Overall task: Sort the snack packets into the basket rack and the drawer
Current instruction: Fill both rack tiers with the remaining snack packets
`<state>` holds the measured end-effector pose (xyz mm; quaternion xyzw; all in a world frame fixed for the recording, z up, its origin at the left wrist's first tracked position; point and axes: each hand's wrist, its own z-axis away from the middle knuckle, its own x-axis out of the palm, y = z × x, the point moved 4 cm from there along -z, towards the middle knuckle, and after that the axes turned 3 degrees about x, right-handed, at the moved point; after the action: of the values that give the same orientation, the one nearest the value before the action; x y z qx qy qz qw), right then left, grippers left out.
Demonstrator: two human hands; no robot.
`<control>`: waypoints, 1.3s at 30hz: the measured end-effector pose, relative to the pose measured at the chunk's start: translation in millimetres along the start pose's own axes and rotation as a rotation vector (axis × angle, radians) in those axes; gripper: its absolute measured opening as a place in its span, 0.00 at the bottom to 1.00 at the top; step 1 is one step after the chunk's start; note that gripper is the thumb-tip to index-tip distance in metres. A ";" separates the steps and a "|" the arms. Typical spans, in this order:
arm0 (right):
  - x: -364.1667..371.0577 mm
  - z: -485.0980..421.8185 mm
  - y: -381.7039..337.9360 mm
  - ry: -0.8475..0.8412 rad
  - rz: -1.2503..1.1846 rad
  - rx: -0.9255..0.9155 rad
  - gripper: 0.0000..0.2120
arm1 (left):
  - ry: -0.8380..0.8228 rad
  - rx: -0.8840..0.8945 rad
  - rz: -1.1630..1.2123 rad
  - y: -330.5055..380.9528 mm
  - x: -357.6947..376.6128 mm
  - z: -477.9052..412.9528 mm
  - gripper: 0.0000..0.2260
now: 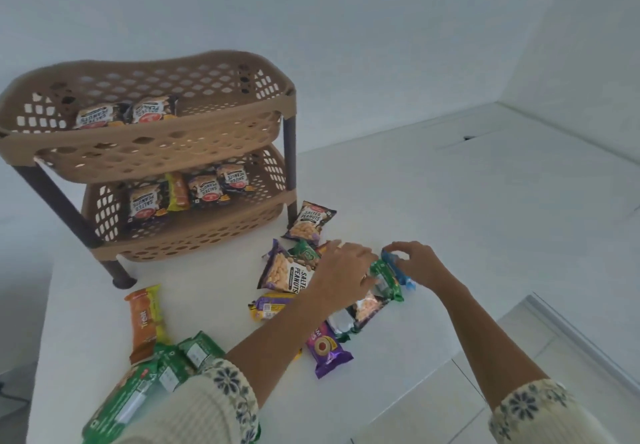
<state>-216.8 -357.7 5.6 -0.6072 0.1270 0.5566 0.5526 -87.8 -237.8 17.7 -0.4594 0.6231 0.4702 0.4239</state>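
A brown two-tier basket rack (149, 138) stands at the back left of the white table (450, 235). Its upper basket holds two salted peanut packets (124, 114); the lower one holds three more and an orange-yellow packet (177, 191). A heap of loose packets lies right of the rack. My left hand (346, 268) reaches over the heap, and its curled fingers hold the end of a green packet (388, 279). Beside it, my right hand (420, 263) pinches a blue packet (401, 270). Both packets lie low over the table.
Two salted peanut packets (311, 223) (287, 270), a yellow-purple packet (270, 306) and a purple biscuit packet (329, 348) lie around my left hand. An orange Treat packet (145, 322) and several green packets (194, 353) lie at the front left. The table's front edge runs at lower right.
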 end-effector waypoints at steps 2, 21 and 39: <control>6.3 5.8 16.8 -0.037 0.025 0.051 0.23 | -0.079 -0.018 -0.055 15.6 11.2 -8.4 0.23; 29.2 -3.9 47.0 0.055 0.044 0.082 0.18 | -0.320 -0.280 -0.227 22.9 45.7 -57.9 0.11; 33.4 -6.2 36.8 0.092 -0.271 0.125 0.15 | -0.265 -0.242 -0.133 8.6 55.8 -71.5 0.28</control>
<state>-230.1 -360.5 -42.5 -0.6081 0.1034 0.4398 0.6528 -115.2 -316.1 -20.0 -0.4814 0.4688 0.5690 0.4740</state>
